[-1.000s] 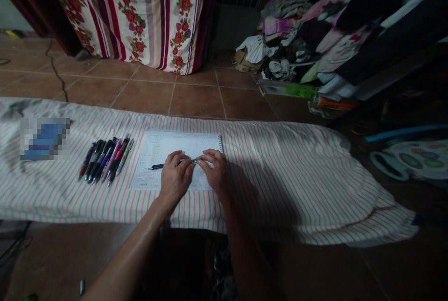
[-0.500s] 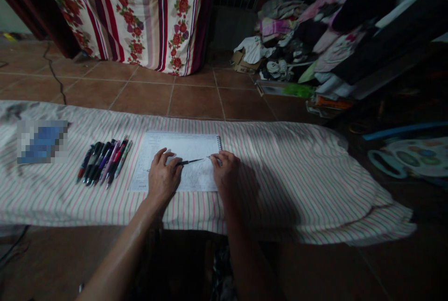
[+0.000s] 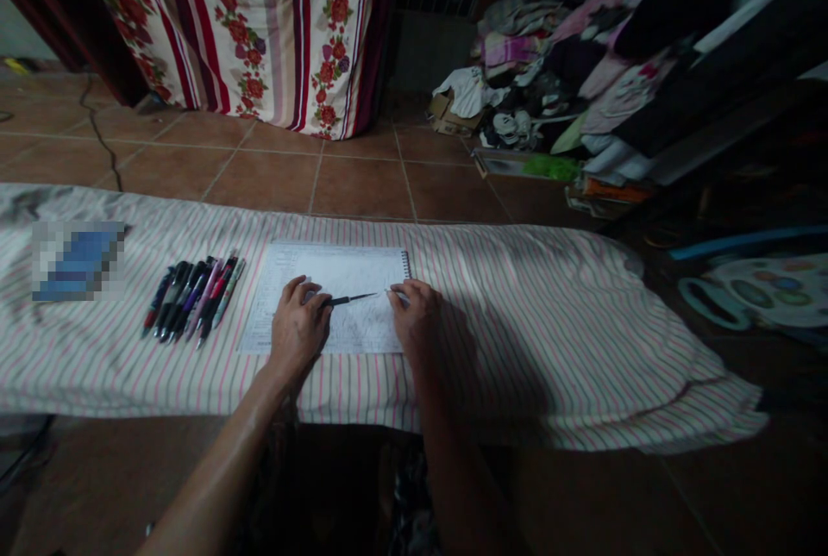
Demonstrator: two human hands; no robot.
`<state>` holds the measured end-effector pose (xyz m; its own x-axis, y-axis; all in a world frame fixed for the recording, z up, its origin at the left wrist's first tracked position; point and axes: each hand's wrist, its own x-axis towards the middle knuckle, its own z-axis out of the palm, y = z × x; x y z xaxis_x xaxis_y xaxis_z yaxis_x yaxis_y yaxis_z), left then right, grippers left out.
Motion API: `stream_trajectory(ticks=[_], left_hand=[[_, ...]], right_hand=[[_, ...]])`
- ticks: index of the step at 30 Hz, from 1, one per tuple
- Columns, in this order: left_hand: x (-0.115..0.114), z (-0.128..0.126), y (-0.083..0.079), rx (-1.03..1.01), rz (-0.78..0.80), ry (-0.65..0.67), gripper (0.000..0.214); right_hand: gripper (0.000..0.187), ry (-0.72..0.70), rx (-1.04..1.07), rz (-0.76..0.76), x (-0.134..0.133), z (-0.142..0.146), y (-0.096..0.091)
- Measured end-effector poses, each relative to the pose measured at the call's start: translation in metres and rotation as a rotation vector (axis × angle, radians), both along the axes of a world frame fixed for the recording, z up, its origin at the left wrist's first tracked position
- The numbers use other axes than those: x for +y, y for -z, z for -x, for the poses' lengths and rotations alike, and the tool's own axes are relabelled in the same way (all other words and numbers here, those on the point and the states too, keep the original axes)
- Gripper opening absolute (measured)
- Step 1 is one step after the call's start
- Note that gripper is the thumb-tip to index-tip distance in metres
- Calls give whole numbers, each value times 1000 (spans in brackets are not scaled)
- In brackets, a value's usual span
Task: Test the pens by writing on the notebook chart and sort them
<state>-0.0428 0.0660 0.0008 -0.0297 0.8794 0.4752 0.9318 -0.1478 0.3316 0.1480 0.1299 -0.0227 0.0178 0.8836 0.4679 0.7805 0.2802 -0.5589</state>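
My left hand (image 3: 299,323) is closed on a dark pen (image 3: 340,301), pinching its barrel between thumb and fingers. A thin dark refill (image 3: 363,296) sticks out of the barrel toward the right. Just beyond its end, my right hand (image 3: 417,315) is closed in a pinch around a small pointed pale piece, perhaps the pen's tip; the fingers hide most of it. A narrow gap separates this piece from the refill. Both hands are over a spiral notebook (image 3: 349,264) with a white page, lying flat.
Several pens (image 3: 194,297) lie side by side left of the notebook. Farther left is a blurred-out blue item (image 3: 78,263). A striped cloth (image 3: 530,306) covers the long surface. Beyond stand a floral curtain (image 3: 278,30) and a heap of clothes (image 3: 517,47) on the tiled floor.
My left hand has shifted slightly left, carrying the pen with it. My right hand stays almost in the same place, still pinching the small piece.
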Motion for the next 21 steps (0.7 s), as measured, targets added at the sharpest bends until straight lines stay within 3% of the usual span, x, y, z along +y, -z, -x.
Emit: stream_trajectory(ticks=[21], left_hand=[[2,0,6,-31,-13,13,16]], right_hand=[[10,-85,-15,-77,-5,3,0]])
